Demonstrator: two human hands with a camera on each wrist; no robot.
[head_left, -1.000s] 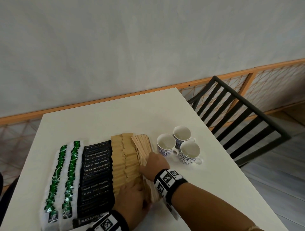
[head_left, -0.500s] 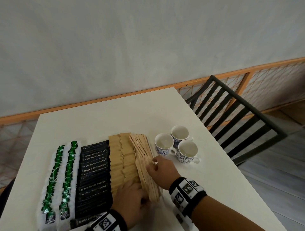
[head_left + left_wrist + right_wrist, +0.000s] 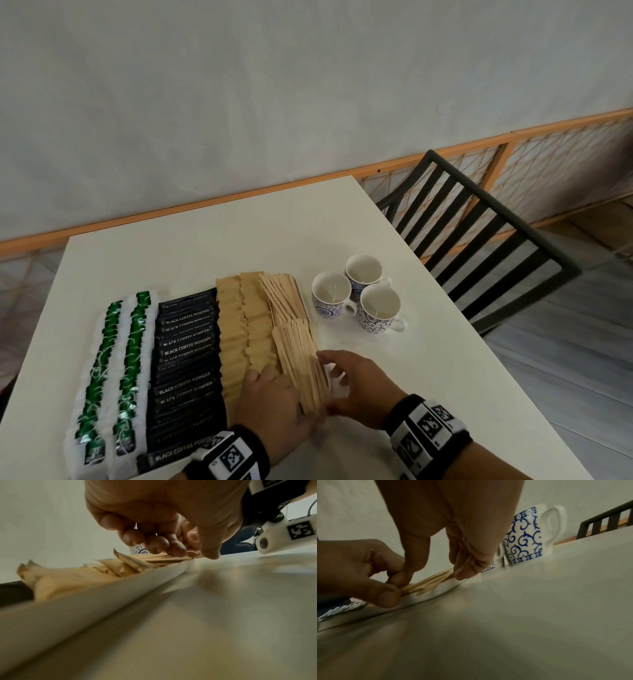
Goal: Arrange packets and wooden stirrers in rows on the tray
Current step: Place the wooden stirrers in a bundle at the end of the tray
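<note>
On the tray [image 3: 102, 597] lie rows of green-and-white packets [image 3: 102, 359], black coffee packets [image 3: 186, 346] and brown packets [image 3: 239, 325]. The wooden stirrers [image 3: 298, 356] form the rightmost row, with a second bundle [image 3: 284, 294] beyond. My left hand [image 3: 274, 397] rests over the near brown packets. Its curled fingertips [image 3: 163, 545] and thumb pinch the near ends of the stirrers [image 3: 163, 559]. My right hand [image 3: 352, 380] stands at the bundle's right edge. Its thumb and straight fingers [image 3: 465, 572] touch the stirrers [image 3: 426, 584].
Three blue-patterned white cups [image 3: 331, 294] [image 3: 363, 274] [image 3: 379, 308] stand close to the right of the stirrers. A black slatted chair [image 3: 479, 233] stands at the right edge of the white table [image 3: 239, 240]. A wall runs behind the table's far edge.
My right hand has slid off the middle of the stirrers, back toward me along their right edge. The left hand has stayed at the near end of the bundle.
</note>
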